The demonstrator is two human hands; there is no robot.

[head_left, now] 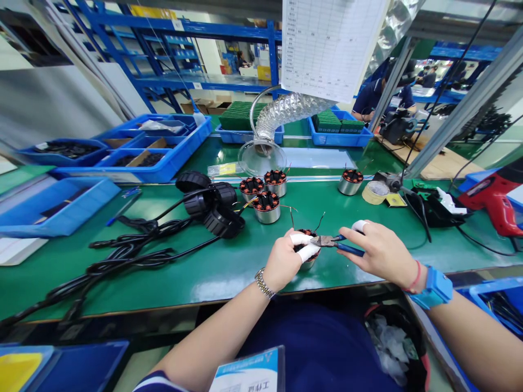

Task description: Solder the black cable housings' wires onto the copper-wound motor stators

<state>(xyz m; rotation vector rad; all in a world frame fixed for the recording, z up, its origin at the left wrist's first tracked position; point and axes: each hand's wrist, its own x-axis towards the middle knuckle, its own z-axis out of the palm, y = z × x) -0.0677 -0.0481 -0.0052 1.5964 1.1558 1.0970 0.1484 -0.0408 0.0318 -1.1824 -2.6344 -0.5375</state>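
Head view: pliers at one motor core

Your left hand (pixel 284 258) grasps the top of the motor core (pixel 309 264) near the front edge of the green bench (pixel 241 275); whether it also pinches a wire, you can't tell. Your right hand (pixel 378 250) clasps the pliers (pixel 326 241), tips at your left fingers. This piece seems unfinished, with loose wires (pixel 320 221) still up. Three cores (pixel 267 214) stand behind, another (pixel 350 186) farther right; their progress is unclear.
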